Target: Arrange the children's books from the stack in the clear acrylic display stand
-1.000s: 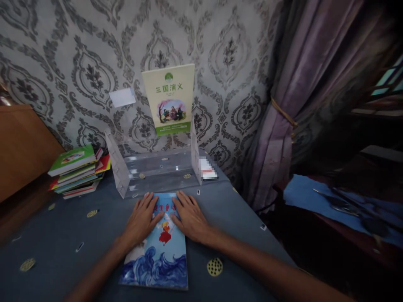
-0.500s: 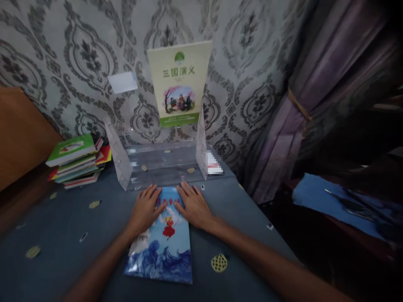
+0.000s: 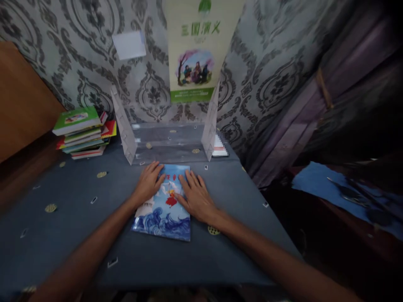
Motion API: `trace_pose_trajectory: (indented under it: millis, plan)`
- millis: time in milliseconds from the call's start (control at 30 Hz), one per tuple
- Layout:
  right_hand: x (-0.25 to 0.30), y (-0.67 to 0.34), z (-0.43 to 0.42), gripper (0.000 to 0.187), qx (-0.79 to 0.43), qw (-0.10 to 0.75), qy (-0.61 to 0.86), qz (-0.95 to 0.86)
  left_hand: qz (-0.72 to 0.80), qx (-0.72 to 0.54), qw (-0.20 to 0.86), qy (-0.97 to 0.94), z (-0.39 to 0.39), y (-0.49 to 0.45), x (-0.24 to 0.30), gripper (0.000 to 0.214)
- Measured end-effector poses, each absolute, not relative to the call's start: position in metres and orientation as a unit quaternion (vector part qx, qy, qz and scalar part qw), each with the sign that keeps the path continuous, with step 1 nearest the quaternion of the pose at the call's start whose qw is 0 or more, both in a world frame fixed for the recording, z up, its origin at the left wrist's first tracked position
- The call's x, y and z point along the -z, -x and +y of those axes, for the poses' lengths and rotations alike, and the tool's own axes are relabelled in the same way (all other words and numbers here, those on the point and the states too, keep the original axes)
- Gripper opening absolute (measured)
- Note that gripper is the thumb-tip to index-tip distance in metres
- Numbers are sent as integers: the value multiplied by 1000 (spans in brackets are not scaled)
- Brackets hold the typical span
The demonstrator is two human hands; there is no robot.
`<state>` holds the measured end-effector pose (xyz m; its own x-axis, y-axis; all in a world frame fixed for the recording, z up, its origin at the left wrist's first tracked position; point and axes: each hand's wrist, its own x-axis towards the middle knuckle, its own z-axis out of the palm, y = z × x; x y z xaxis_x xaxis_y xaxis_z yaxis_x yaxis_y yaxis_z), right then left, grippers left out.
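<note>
A blue book with waves and a red figure on its cover lies flat on the dark blue tablecloth. My left hand rests on the book's upper left part, fingers stretched flat. My right hand lies on its right side, fingers spread flat too. Just beyond the book stands a clear acrylic stand. A green-and-cream book stands upright at the back of that stand, against the wall.
A stack of several books with a green one on top sits at the left, near a wooden panel. A purple curtain hangs at the right. The table's right edge drops to a dark area with blue cloth.
The view has tilted down and pulled back, so the stand and upright book sit higher in frame. Both hands stay flat on the blue book, the right one slightly lower on it.
</note>
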<state>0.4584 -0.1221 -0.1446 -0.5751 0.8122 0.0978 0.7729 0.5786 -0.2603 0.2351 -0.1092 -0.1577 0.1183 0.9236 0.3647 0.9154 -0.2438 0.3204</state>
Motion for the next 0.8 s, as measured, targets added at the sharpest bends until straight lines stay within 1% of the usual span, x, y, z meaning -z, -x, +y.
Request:
trace_pose_trajectory:
  millis: [167, 300, 467, 800]
  plan:
    - [145, -461, -131, 71, -106, 106, 422, -894, 637, -260, 33, -725, -111, -233, 153, 39]
    - [142, -462, -132, 75, -113, 95, 423, -894, 646, -257, 30, -718, -112, -233, 151, 40]
    - [143, -463, -132, 73, -113, 112, 416, -896, 648, -248, 23, -720, -117, -234, 143, 39]
    - [136, -465, -133, 71, -134, 115, 411, -894, 634, -307, 56, -708, -124, -234, 134, 39]
